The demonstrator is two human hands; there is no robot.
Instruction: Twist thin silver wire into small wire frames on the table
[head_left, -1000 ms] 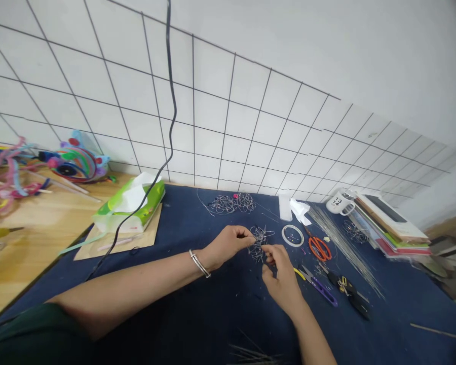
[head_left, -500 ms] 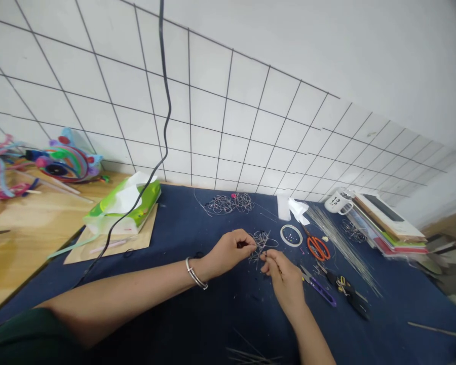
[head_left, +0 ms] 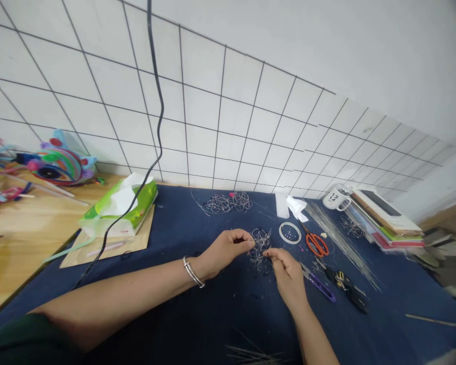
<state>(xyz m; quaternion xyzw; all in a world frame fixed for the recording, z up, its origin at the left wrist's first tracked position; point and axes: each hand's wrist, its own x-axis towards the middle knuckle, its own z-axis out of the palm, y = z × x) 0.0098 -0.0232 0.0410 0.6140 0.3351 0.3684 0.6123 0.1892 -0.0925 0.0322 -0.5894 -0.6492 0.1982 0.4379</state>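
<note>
Between my hands is a tangle of thin silvery wire [head_left: 261, 243], bent into many loops. My left hand [head_left: 230, 251], with a silver bangle [head_left: 193, 272] at the wrist, pinches the left side of the wire between thumb and fingers. At the lower right side of the tangle, my right hand [head_left: 287, 271] holds it in a pinch of thumb and forefinger. The exact strands under the fingertips are too fine to make out. Just right of the wire lies a white ring-shaped dish [head_left: 290, 232] with tiny bits in it.
Orange-handled scissors [head_left: 316, 245], purple snips [head_left: 319, 285] and black pliers [head_left: 349, 291] lie at the right, beside a bundle of straight wires [head_left: 344, 243]. Behind are more coiled wires [head_left: 228, 203]. A tissue pack [head_left: 121, 205] stands left; a mug [head_left: 336, 198] and books [head_left: 387, 218] stand right.
The wire tangle appears turned and more spread between my fingers, and my right hand has shifted slightly. The whole view has moved a little. Both hands keep their pinch.
</note>
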